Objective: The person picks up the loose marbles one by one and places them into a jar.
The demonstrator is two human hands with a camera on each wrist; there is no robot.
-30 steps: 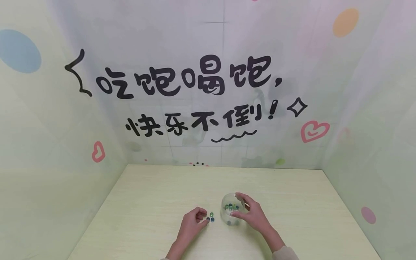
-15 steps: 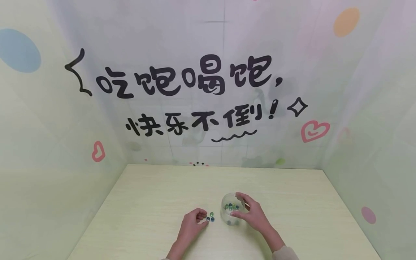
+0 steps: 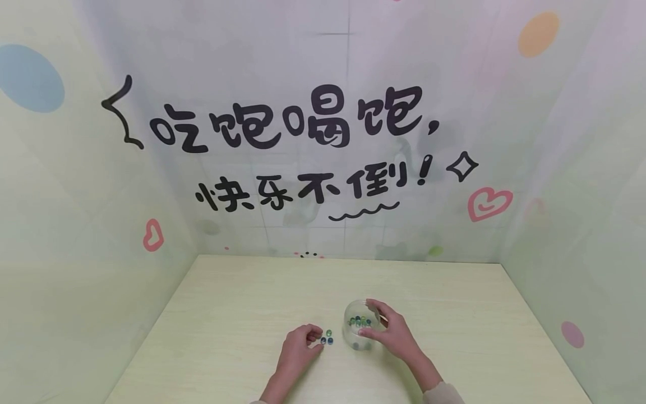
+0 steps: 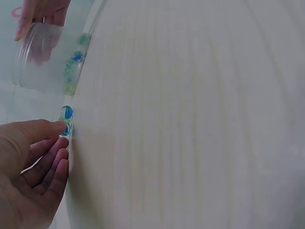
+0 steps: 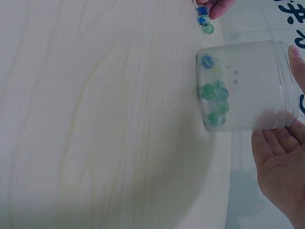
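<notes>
The left hand [image 3: 298,348] is low over the table, its thumb and fingertips around a blue glass marble [image 4: 66,129], which they appear to pinch. A second blue marble [image 3: 330,341] and a green marble [image 3: 329,333] lie close beside it. To the right, the right hand [image 3: 396,335] grips a clear round jar [image 5: 248,90] from its right side, near the threaded rim. The jar stands upright on the table with its mouth uncovered. Inside, several green and blue marbles [image 5: 220,94] rest on the bottom. The left palm is hidden in the head view.
A pale wood-grain table [image 3: 242,297] carries everything. Printed fabric walls enclose its back and both sides; the back wall [image 3: 303,235] shows large black characters. A pink heart [image 3: 153,235] is printed on the left wall.
The left fingertips have lowered very slightly toward the thumb at the blue marble. The right hand and the jar have stayed in place.
</notes>
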